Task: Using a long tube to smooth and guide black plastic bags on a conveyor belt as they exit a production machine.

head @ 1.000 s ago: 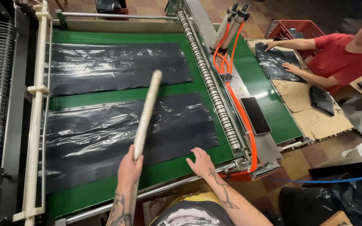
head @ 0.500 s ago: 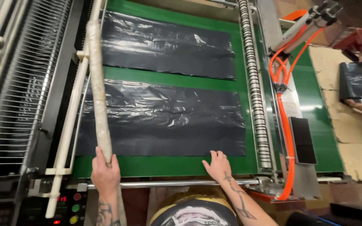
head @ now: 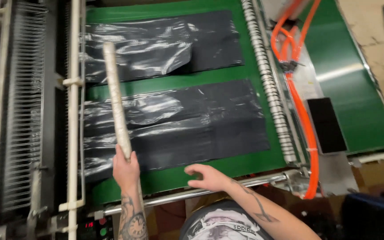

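Note:
My left hand [head: 126, 171] grips the near end of a long pale wrapped rod [head: 115, 97] that lies out over the left part of the near black plastic sheet [head: 178, 124]. My right hand [head: 206, 177] hovers with fingers apart over the green belt [head: 227, 166] just in front of that sheet's near edge, holding nothing. A second black plastic sheet [head: 165, 44] lies farther back on the belt, wrinkled and glossy at its left side.
A white rail [head: 73, 106] and a wire grille [head: 23, 106] run along the left. A ribbed roller [head: 267, 84] and orange hoses [head: 301, 106] border the belt's right side. A metal bar [head: 201, 193] edges the front. A control panel [head: 94, 226] sits at bottom left.
The rod has swung from the left rail to lie over the near sheet. My right hand lifted off the sheet's front edge and drew back. The view shifted closer.

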